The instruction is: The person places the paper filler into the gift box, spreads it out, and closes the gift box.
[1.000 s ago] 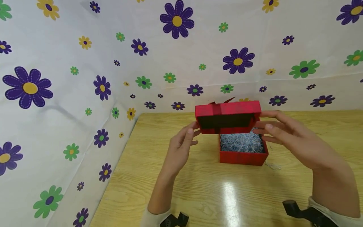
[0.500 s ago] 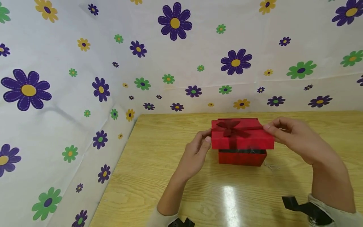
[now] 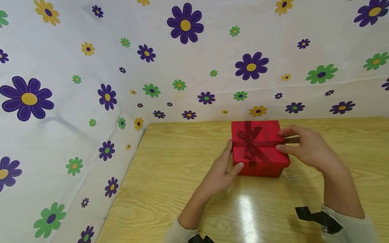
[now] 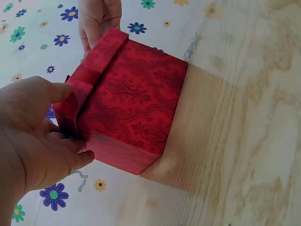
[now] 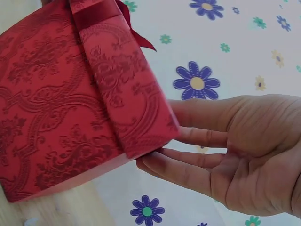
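A red gift box (image 3: 260, 171) with an embossed pattern stands on the wooden table. Its red lid (image 3: 268, 130) covers the top and carries a dark red ribbon bow (image 3: 249, 141). My left hand (image 3: 219, 173) grips the lid at its left side, the thumb at the front corner and the fingers along the side; the left wrist view shows its fingertips reaching below the lid's rim. At the right side my right hand (image 3: 305, 146) holds the lid's edge between thumb and fingers. The box's inside is hidden under the lid.
Thin pale paper shreds (image 3: 291, 178) lie on the table (image 3: 170, 162) just right of the box. Behind and to the left rises a white flower-print covering (image 3: 188, 60). A black wrist mount (image 3: 317, 217) sits at the right sleeve.
Both hands have turned the lid from tilted to level and lowered it onto the box. The blue shredded paper seen inside earlier is covered now.
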The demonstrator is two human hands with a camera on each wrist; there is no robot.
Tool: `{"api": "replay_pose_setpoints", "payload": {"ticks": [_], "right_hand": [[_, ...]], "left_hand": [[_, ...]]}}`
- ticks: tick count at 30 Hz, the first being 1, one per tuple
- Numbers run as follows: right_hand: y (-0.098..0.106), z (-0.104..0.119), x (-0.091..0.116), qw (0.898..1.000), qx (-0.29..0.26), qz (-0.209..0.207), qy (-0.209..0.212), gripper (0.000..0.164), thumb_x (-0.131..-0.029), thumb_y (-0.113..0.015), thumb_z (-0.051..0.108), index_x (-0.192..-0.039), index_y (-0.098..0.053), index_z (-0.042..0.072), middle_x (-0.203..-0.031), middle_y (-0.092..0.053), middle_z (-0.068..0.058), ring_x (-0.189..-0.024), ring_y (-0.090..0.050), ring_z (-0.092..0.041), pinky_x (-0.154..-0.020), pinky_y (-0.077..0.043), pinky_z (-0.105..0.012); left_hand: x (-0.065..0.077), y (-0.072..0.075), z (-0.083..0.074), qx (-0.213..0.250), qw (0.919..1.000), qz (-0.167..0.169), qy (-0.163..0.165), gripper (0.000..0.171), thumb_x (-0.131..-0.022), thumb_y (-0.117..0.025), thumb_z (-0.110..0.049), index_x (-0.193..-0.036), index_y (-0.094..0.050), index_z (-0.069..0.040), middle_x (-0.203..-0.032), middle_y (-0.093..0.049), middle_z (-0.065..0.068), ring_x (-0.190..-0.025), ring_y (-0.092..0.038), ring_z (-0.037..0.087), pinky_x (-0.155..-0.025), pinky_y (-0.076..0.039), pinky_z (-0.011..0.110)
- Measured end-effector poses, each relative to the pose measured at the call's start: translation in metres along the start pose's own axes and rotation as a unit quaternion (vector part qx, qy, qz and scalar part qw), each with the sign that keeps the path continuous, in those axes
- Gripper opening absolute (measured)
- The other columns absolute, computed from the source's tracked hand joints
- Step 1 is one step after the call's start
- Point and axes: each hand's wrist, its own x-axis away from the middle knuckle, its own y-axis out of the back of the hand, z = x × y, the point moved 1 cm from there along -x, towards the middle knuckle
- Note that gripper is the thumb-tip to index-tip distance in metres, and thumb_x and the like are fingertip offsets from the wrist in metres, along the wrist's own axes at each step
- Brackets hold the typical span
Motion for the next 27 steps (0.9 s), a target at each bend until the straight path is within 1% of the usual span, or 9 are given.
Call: {"api": "replay_pose_setpoints", "payload": {"ticks": [3,7,9,13,17,21,23,25,27], "right_hand": [[-0.003,0.000,-0.004,1.000,0.020,-0.007,0.002,0.059,-0.100,-0.075,0.024,-0.146,-0.053,-0.006,-0.142,-0.057,-0.033,-0.128,-0.056,-0.056,-0.091,-0.061,-0.055],[-0.007,0.001,-0.008,1.000,0.026,-0.007,0.004,0.061,-0.100,-0.074,0.024,-0.148,-0.051,-0.008,-0.141,-0.057,-0.035,-0.126,-0.057,-0.055,-0.091,-0.060,-0.056],[-0.007,0.000,-0.008,1.000,0.028,-0.002,0.003,0.062,-0.100,-0.074,0.023,-0.147,-0.051,-0.009,-0.141,-0.058,-0.035,-0.125,-0.058,-0.055,-0.091,-0.060,-0.056],[-0.009,-0.002,-0.008,0.999,0.034,0.016,-0.004,0.061,-0.099,-0.074,0.020,-0.146,-0.051,-0.011,-0.140,-0.057,-0.035,-0.124,-0.059,-0.055,-0.091,-0.061,-0.054],[-0.011,-0.004,-0.008,0.999,0.036,0.021,-0.015,0.062,-0.098,-0.076,0.019,-0.145,-0.050,-0.012,-0.139,-0.057,-0.036,-0.122,-0.060,-0.055,-0.089,-0.062,-0.053],[-0.011,-0.004,-0.010,0.999,0.033,0.023,-0.025,0.061,-0.098,-0.076,0.019,-0.144,-0.050,-0.012,-0.136,-0.058,-0.036,-0.117,-0.063,-0.053,-0.085,-0.063,-0.050],[-0.011,-0.005,-0.010,0.999,0.036,0.025,-0.023,0.059,-0.100,-0.074,0.022,-0.143,-0.051,-0.011,-0.135,-0.058,-0.036,-0.116,-0.064,-0.052,-0.084,-0.063,-0.050],[-0.010,-0.008,-0.010,0.998,0.054,0.018,-0.010,0.055,-0.102,-0.071,0.025,-0.142,-0.054,-0.009,-0.135,-0.059,-0.035,-0.118,-0.062,-0.052,-0.088,-0.061,-0.055],[-0.010,-0.012,-0.010,0.997,0.078,-0.004,0.005,0.054,-0.105,-0.066,0.029,-0.142,-0.055,-0.008,-0.138,-0.057,-0.036,-0.125,-0.056,-0.055,-0.096,-0.055,-0.065]], "left_hand": [[-0.001,-0.002,0.003,-0.004,1.0000,-0.002,0.001,0.082,-0.110,-0.057,-0.030,-0.171,-0.005,-0.013,-0.176,-0.013,-0.002,-0.161,-0.012,0.013,-0.129,-0.018,0.039],[-0.002,-0.003,0.006,0.013,0.9998,-0.004,0.013,0.081,-0.110,-0.057,-0.028,-0.171,-0.007,-0.013,-0.175,-0.019,-0.004,-0.160,-0.018,0.012,-0.129,-0.022,0.039],[-0.003,-0.004,0.006,0.015,0.9997,0.001,0.020,0.081,-0.110,-0.058,-0.028,-0.171,-0.007,-0.013,-0.174,-0.019,-0.004,-0.159,-0.018,0.011,-0.128,-0.022,0.038],[-0.004,-0.005,0.007,-0.004,0.9996,0.010,0.027,0.083,-0.109,-0.059,-0.027,-0.171,-0.005,-0.012,-0.175,-0.016,-0.003,-0.159,-0.017,0.011,-0.128,-0.021,0.035],[-0.007,-0.007,0.008,-0.020,0.9993,0.017,0.027,0.084,-0.109,-0.060,-0.026,-0.171,-0.005,-0.013,-0.175,-0.017,-0.004,-0.159,-0.017,0.011,-0.128,-0.022,0.036],[-0.008,-0.008,0.013,-0.023,0.9992,0.023,0.024,0.083,-0.108,-0.061,-0.027,-0.171,-0.007,-0.015,-0.174,-0.020,-0.006,-0.159,-0.019,0.012,-0.128,-0.024,0.037],[-0.008,-0.006,0.016,-0.020,0.9990,0.030,0.027,0.082,-0.109,-0.060,-0.030,-0.171,-0.009,-0.015,-0.174,-0.021,-0.007,-0.159,-0.020,0.012,-0.128,-0.024,0.037],[-0.006,-0.003,0.021,-0.021,0.9984,0.040,0.035,0.081,-0.109,-0.060,-0.034,-0.171,-0.012,-0.014,-0.174,-0.021,-0.005,-0.159,-0.021,0.014,-0.128,-0.025,0.039],[-0.003,0.005,0.025,-0.030,0.9973,0.046,0.049,0.084,-0.107,-0.061,-0.040,-0.171,-0.014,-0.013,-0.175,-0.020,-0.002,-0.160,-0.019,0.016,-0.128,-0.024,0.041]]}}
